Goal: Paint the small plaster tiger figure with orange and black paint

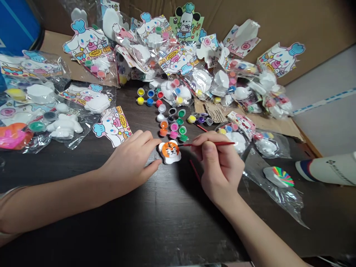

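Note:
A small white plaster figurine [175,158] with an orange tiger face and black markings rests on the dark table. My left hand [132,157] grips its left edge between thumb and fingers. In my right hand [219,163] is a thin red paintbrush [226,143], pinched between thumb and fingers. The brush's dark tip points left and reaches the figurine's upper right side; whether it touches cannot be made out. Just beyond the figurine stand open paint pots [174,127] in several colours. A second red brush [195,170] lies on the table, partly behind my right hand.
Clear bags [66,126] with white plaster figures and paints crowd the left and back. A cartoon card [112,128] lies left of the pots. At right are a plaster piece with rainbow stripes [282,176] on plastic film and a paper cup [328,168] on its side.

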A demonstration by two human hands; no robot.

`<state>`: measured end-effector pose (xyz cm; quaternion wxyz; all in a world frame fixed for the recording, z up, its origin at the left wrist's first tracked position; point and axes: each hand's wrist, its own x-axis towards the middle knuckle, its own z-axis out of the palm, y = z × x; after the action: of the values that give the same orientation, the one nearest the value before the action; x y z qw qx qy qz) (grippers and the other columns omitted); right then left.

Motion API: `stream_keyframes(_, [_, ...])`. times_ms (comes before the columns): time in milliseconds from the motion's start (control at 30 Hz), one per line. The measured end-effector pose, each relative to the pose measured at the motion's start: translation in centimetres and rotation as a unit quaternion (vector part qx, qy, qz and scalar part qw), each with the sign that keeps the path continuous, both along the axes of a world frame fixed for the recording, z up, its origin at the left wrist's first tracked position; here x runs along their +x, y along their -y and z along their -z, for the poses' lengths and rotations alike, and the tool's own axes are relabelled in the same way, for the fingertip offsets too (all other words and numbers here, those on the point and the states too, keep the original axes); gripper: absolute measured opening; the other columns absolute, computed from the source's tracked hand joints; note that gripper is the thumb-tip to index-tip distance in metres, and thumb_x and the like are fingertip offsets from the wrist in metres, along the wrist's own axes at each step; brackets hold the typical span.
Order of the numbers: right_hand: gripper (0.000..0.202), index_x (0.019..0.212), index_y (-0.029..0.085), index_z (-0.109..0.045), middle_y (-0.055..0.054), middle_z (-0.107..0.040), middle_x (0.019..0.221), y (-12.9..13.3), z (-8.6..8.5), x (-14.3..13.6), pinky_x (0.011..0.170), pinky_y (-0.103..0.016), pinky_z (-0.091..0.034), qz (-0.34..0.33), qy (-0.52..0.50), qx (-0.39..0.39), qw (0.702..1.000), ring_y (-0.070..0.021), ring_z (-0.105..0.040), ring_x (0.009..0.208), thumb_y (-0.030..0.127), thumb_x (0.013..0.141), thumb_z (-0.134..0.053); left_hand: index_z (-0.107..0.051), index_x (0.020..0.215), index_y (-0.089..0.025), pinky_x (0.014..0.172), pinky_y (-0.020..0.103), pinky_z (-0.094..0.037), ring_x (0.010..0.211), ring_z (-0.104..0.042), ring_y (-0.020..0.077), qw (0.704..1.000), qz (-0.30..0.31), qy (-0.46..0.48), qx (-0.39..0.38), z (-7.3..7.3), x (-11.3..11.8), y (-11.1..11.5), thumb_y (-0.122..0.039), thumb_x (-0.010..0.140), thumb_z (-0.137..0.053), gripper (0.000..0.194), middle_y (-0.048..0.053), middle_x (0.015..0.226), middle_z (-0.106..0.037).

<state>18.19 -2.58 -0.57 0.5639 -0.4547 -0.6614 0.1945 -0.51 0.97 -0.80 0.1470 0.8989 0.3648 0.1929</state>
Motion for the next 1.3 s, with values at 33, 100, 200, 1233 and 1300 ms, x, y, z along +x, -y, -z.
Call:
stream_keyframes(33, [0.018,0.087,0.022,-0.059,-0.001,-0.057,0.076,0.0,0.0,0.1,0.056,-0.028,-0.042,0.016,-0.013,0.003,1.0,-0.0133,-0.055,0.067,0.02,0.096,-0.044,-0.061,0.112,-0.008,0.07,0.035,-0.044,0.08,-0.049,0.0227,1.0,0.0,0.0,0.002,0.0,0.0,0.0,-0.02,0.087,-0.052,0.03,0.006,0.083,-0.055])
stream_keyframes(100, [0.017,0.087,0.023,-0.062,-0.002,-0.059,0.076,-0.1,-0.2,0.2,0.055,-0.029,-0.042,0.044,-0.041,-0.001,0.998,-0.0138,-0.056,0.065,0.023,0.095,-0.047,-0.061,0.112,-0.008,0.07,0.035,-0.044,0.08,-0.05,0.0225,1.0,0.0,-0.002,0.004,0.0,-0.1,0.0,-0.021,0.087,-0.052,0.03,0.006,0.084,-0.056])
stream_keyframes(200, [0.015,0.085,0.023,-0.064,-0.002,-0.06,0.074,-0.3,-0.4,0.4,0.053,-0.029,-0.042,0.066,-0.08,-0.021,0.994,-0.0134,-0.055,0.061,0.024,0.093,-0.051,-0.061,0.112,-0.009,0.07,0.035,-0.045,0.081,-0.05,0.0223,1.0,-0.004,-0.008,0.004,0.0,-0.1,0.0,-0.021,0.087,-0.051,0.029,0.006,0.084,-0.056])
stream_keyframes(1233, [0.008,0.08,0.022,-0.066,0.001,-0.064,0.068,-1.2,-0.8,1.3,0.05,-0.026,-0.047,0.147,-0.123,-0.039,0.981,-0.0116,-0.056,0.055,0.029,0.08,-0.068,-0.057,0.118,-0.009,0.075,0.039,-0.049,0.087,-0.054,0.0247,1.0,-0.02,-0.007,-0.003,-0.2,-0.3,0.1,-0.021,0.087,-0.051,0.033,0.009,0.093,-0.06])
stream_keyframes(1300, [0.011,0.082,0.021,-0.068,-0.001,-0.067,0.07,-1.4,-0.6,1.6,0.051,-0.026,-0.048,0.151,-0.131,-0.05,0.978,-0.0122,-0.057,0.056,0.031,0.078,-0.068,-0.057,0.117,-0.01,0.074,0.039,-0.05,0.087,-0.055,0.0246,1.0,-0.024,-0.01,-0.005,-0.3,-0.3,0.1,-0.02,0.087,-0.052,0.032,0.009,0.093,-0.06])
